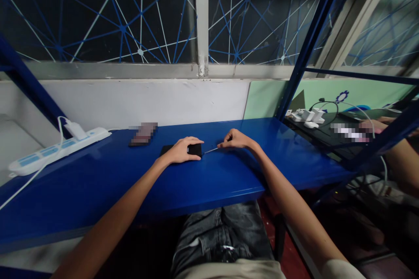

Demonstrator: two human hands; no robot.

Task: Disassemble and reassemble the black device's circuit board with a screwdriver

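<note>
On the blue table (114, 183), a black flat rectangular device (195, 150) lies under my left hand (180, 150). Thumb and fingers grip its long sides near the right end. My right hand (236, 138) is to the right of it, its fingertips pinched on a thin, light-coloured rod (210, 151). The rod slants down leftward, its far tip at the device's right end; whether it touches or goes in I cannot tell. Tiny dark specks (212, 145) lie just above the rod.
A phone-like object (144, 134), blurred out, lies at the back left. A white power strip (59, 150) with a plugged-in charger (75, 130) runs along the left. Past a blue metal post (307, 43), another person's arm (402, 161) rests by a black table with chargers (309, 115) and cables.
</note>
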